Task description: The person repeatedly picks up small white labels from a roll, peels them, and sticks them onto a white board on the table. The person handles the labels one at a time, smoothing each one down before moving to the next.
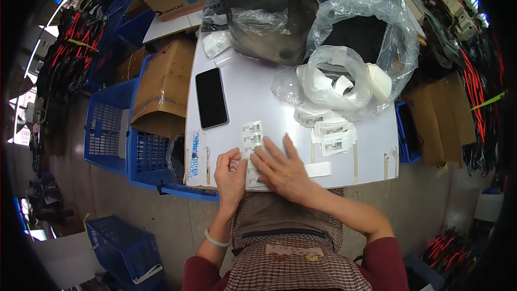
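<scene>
A strip of white printed labels (251, 131) lies on the white tabletop near its front edge. My right hand (285, 171) rests flat across the strip, fingers spread, covering part of it. Beside the strip's left edge, my left hand (230, 179) is closed, thumb and fingertips drawn together. Whatever they pinch is too small to make out. A blank white strip (318, 170) pokes out to the right of my right hand. Beyond that hand sits a loose pile of printed white labels (335, 136).
A black phone (211, 98) lies at the left. Behind the labels stand a clear bag of white rolls (338, 83), a large plastic bag (401, 48) with black material and a dark pouch (272, 21). Blue crates (110, 126) and a cardboard box (161, 91) flank the table's left side.
</scene>
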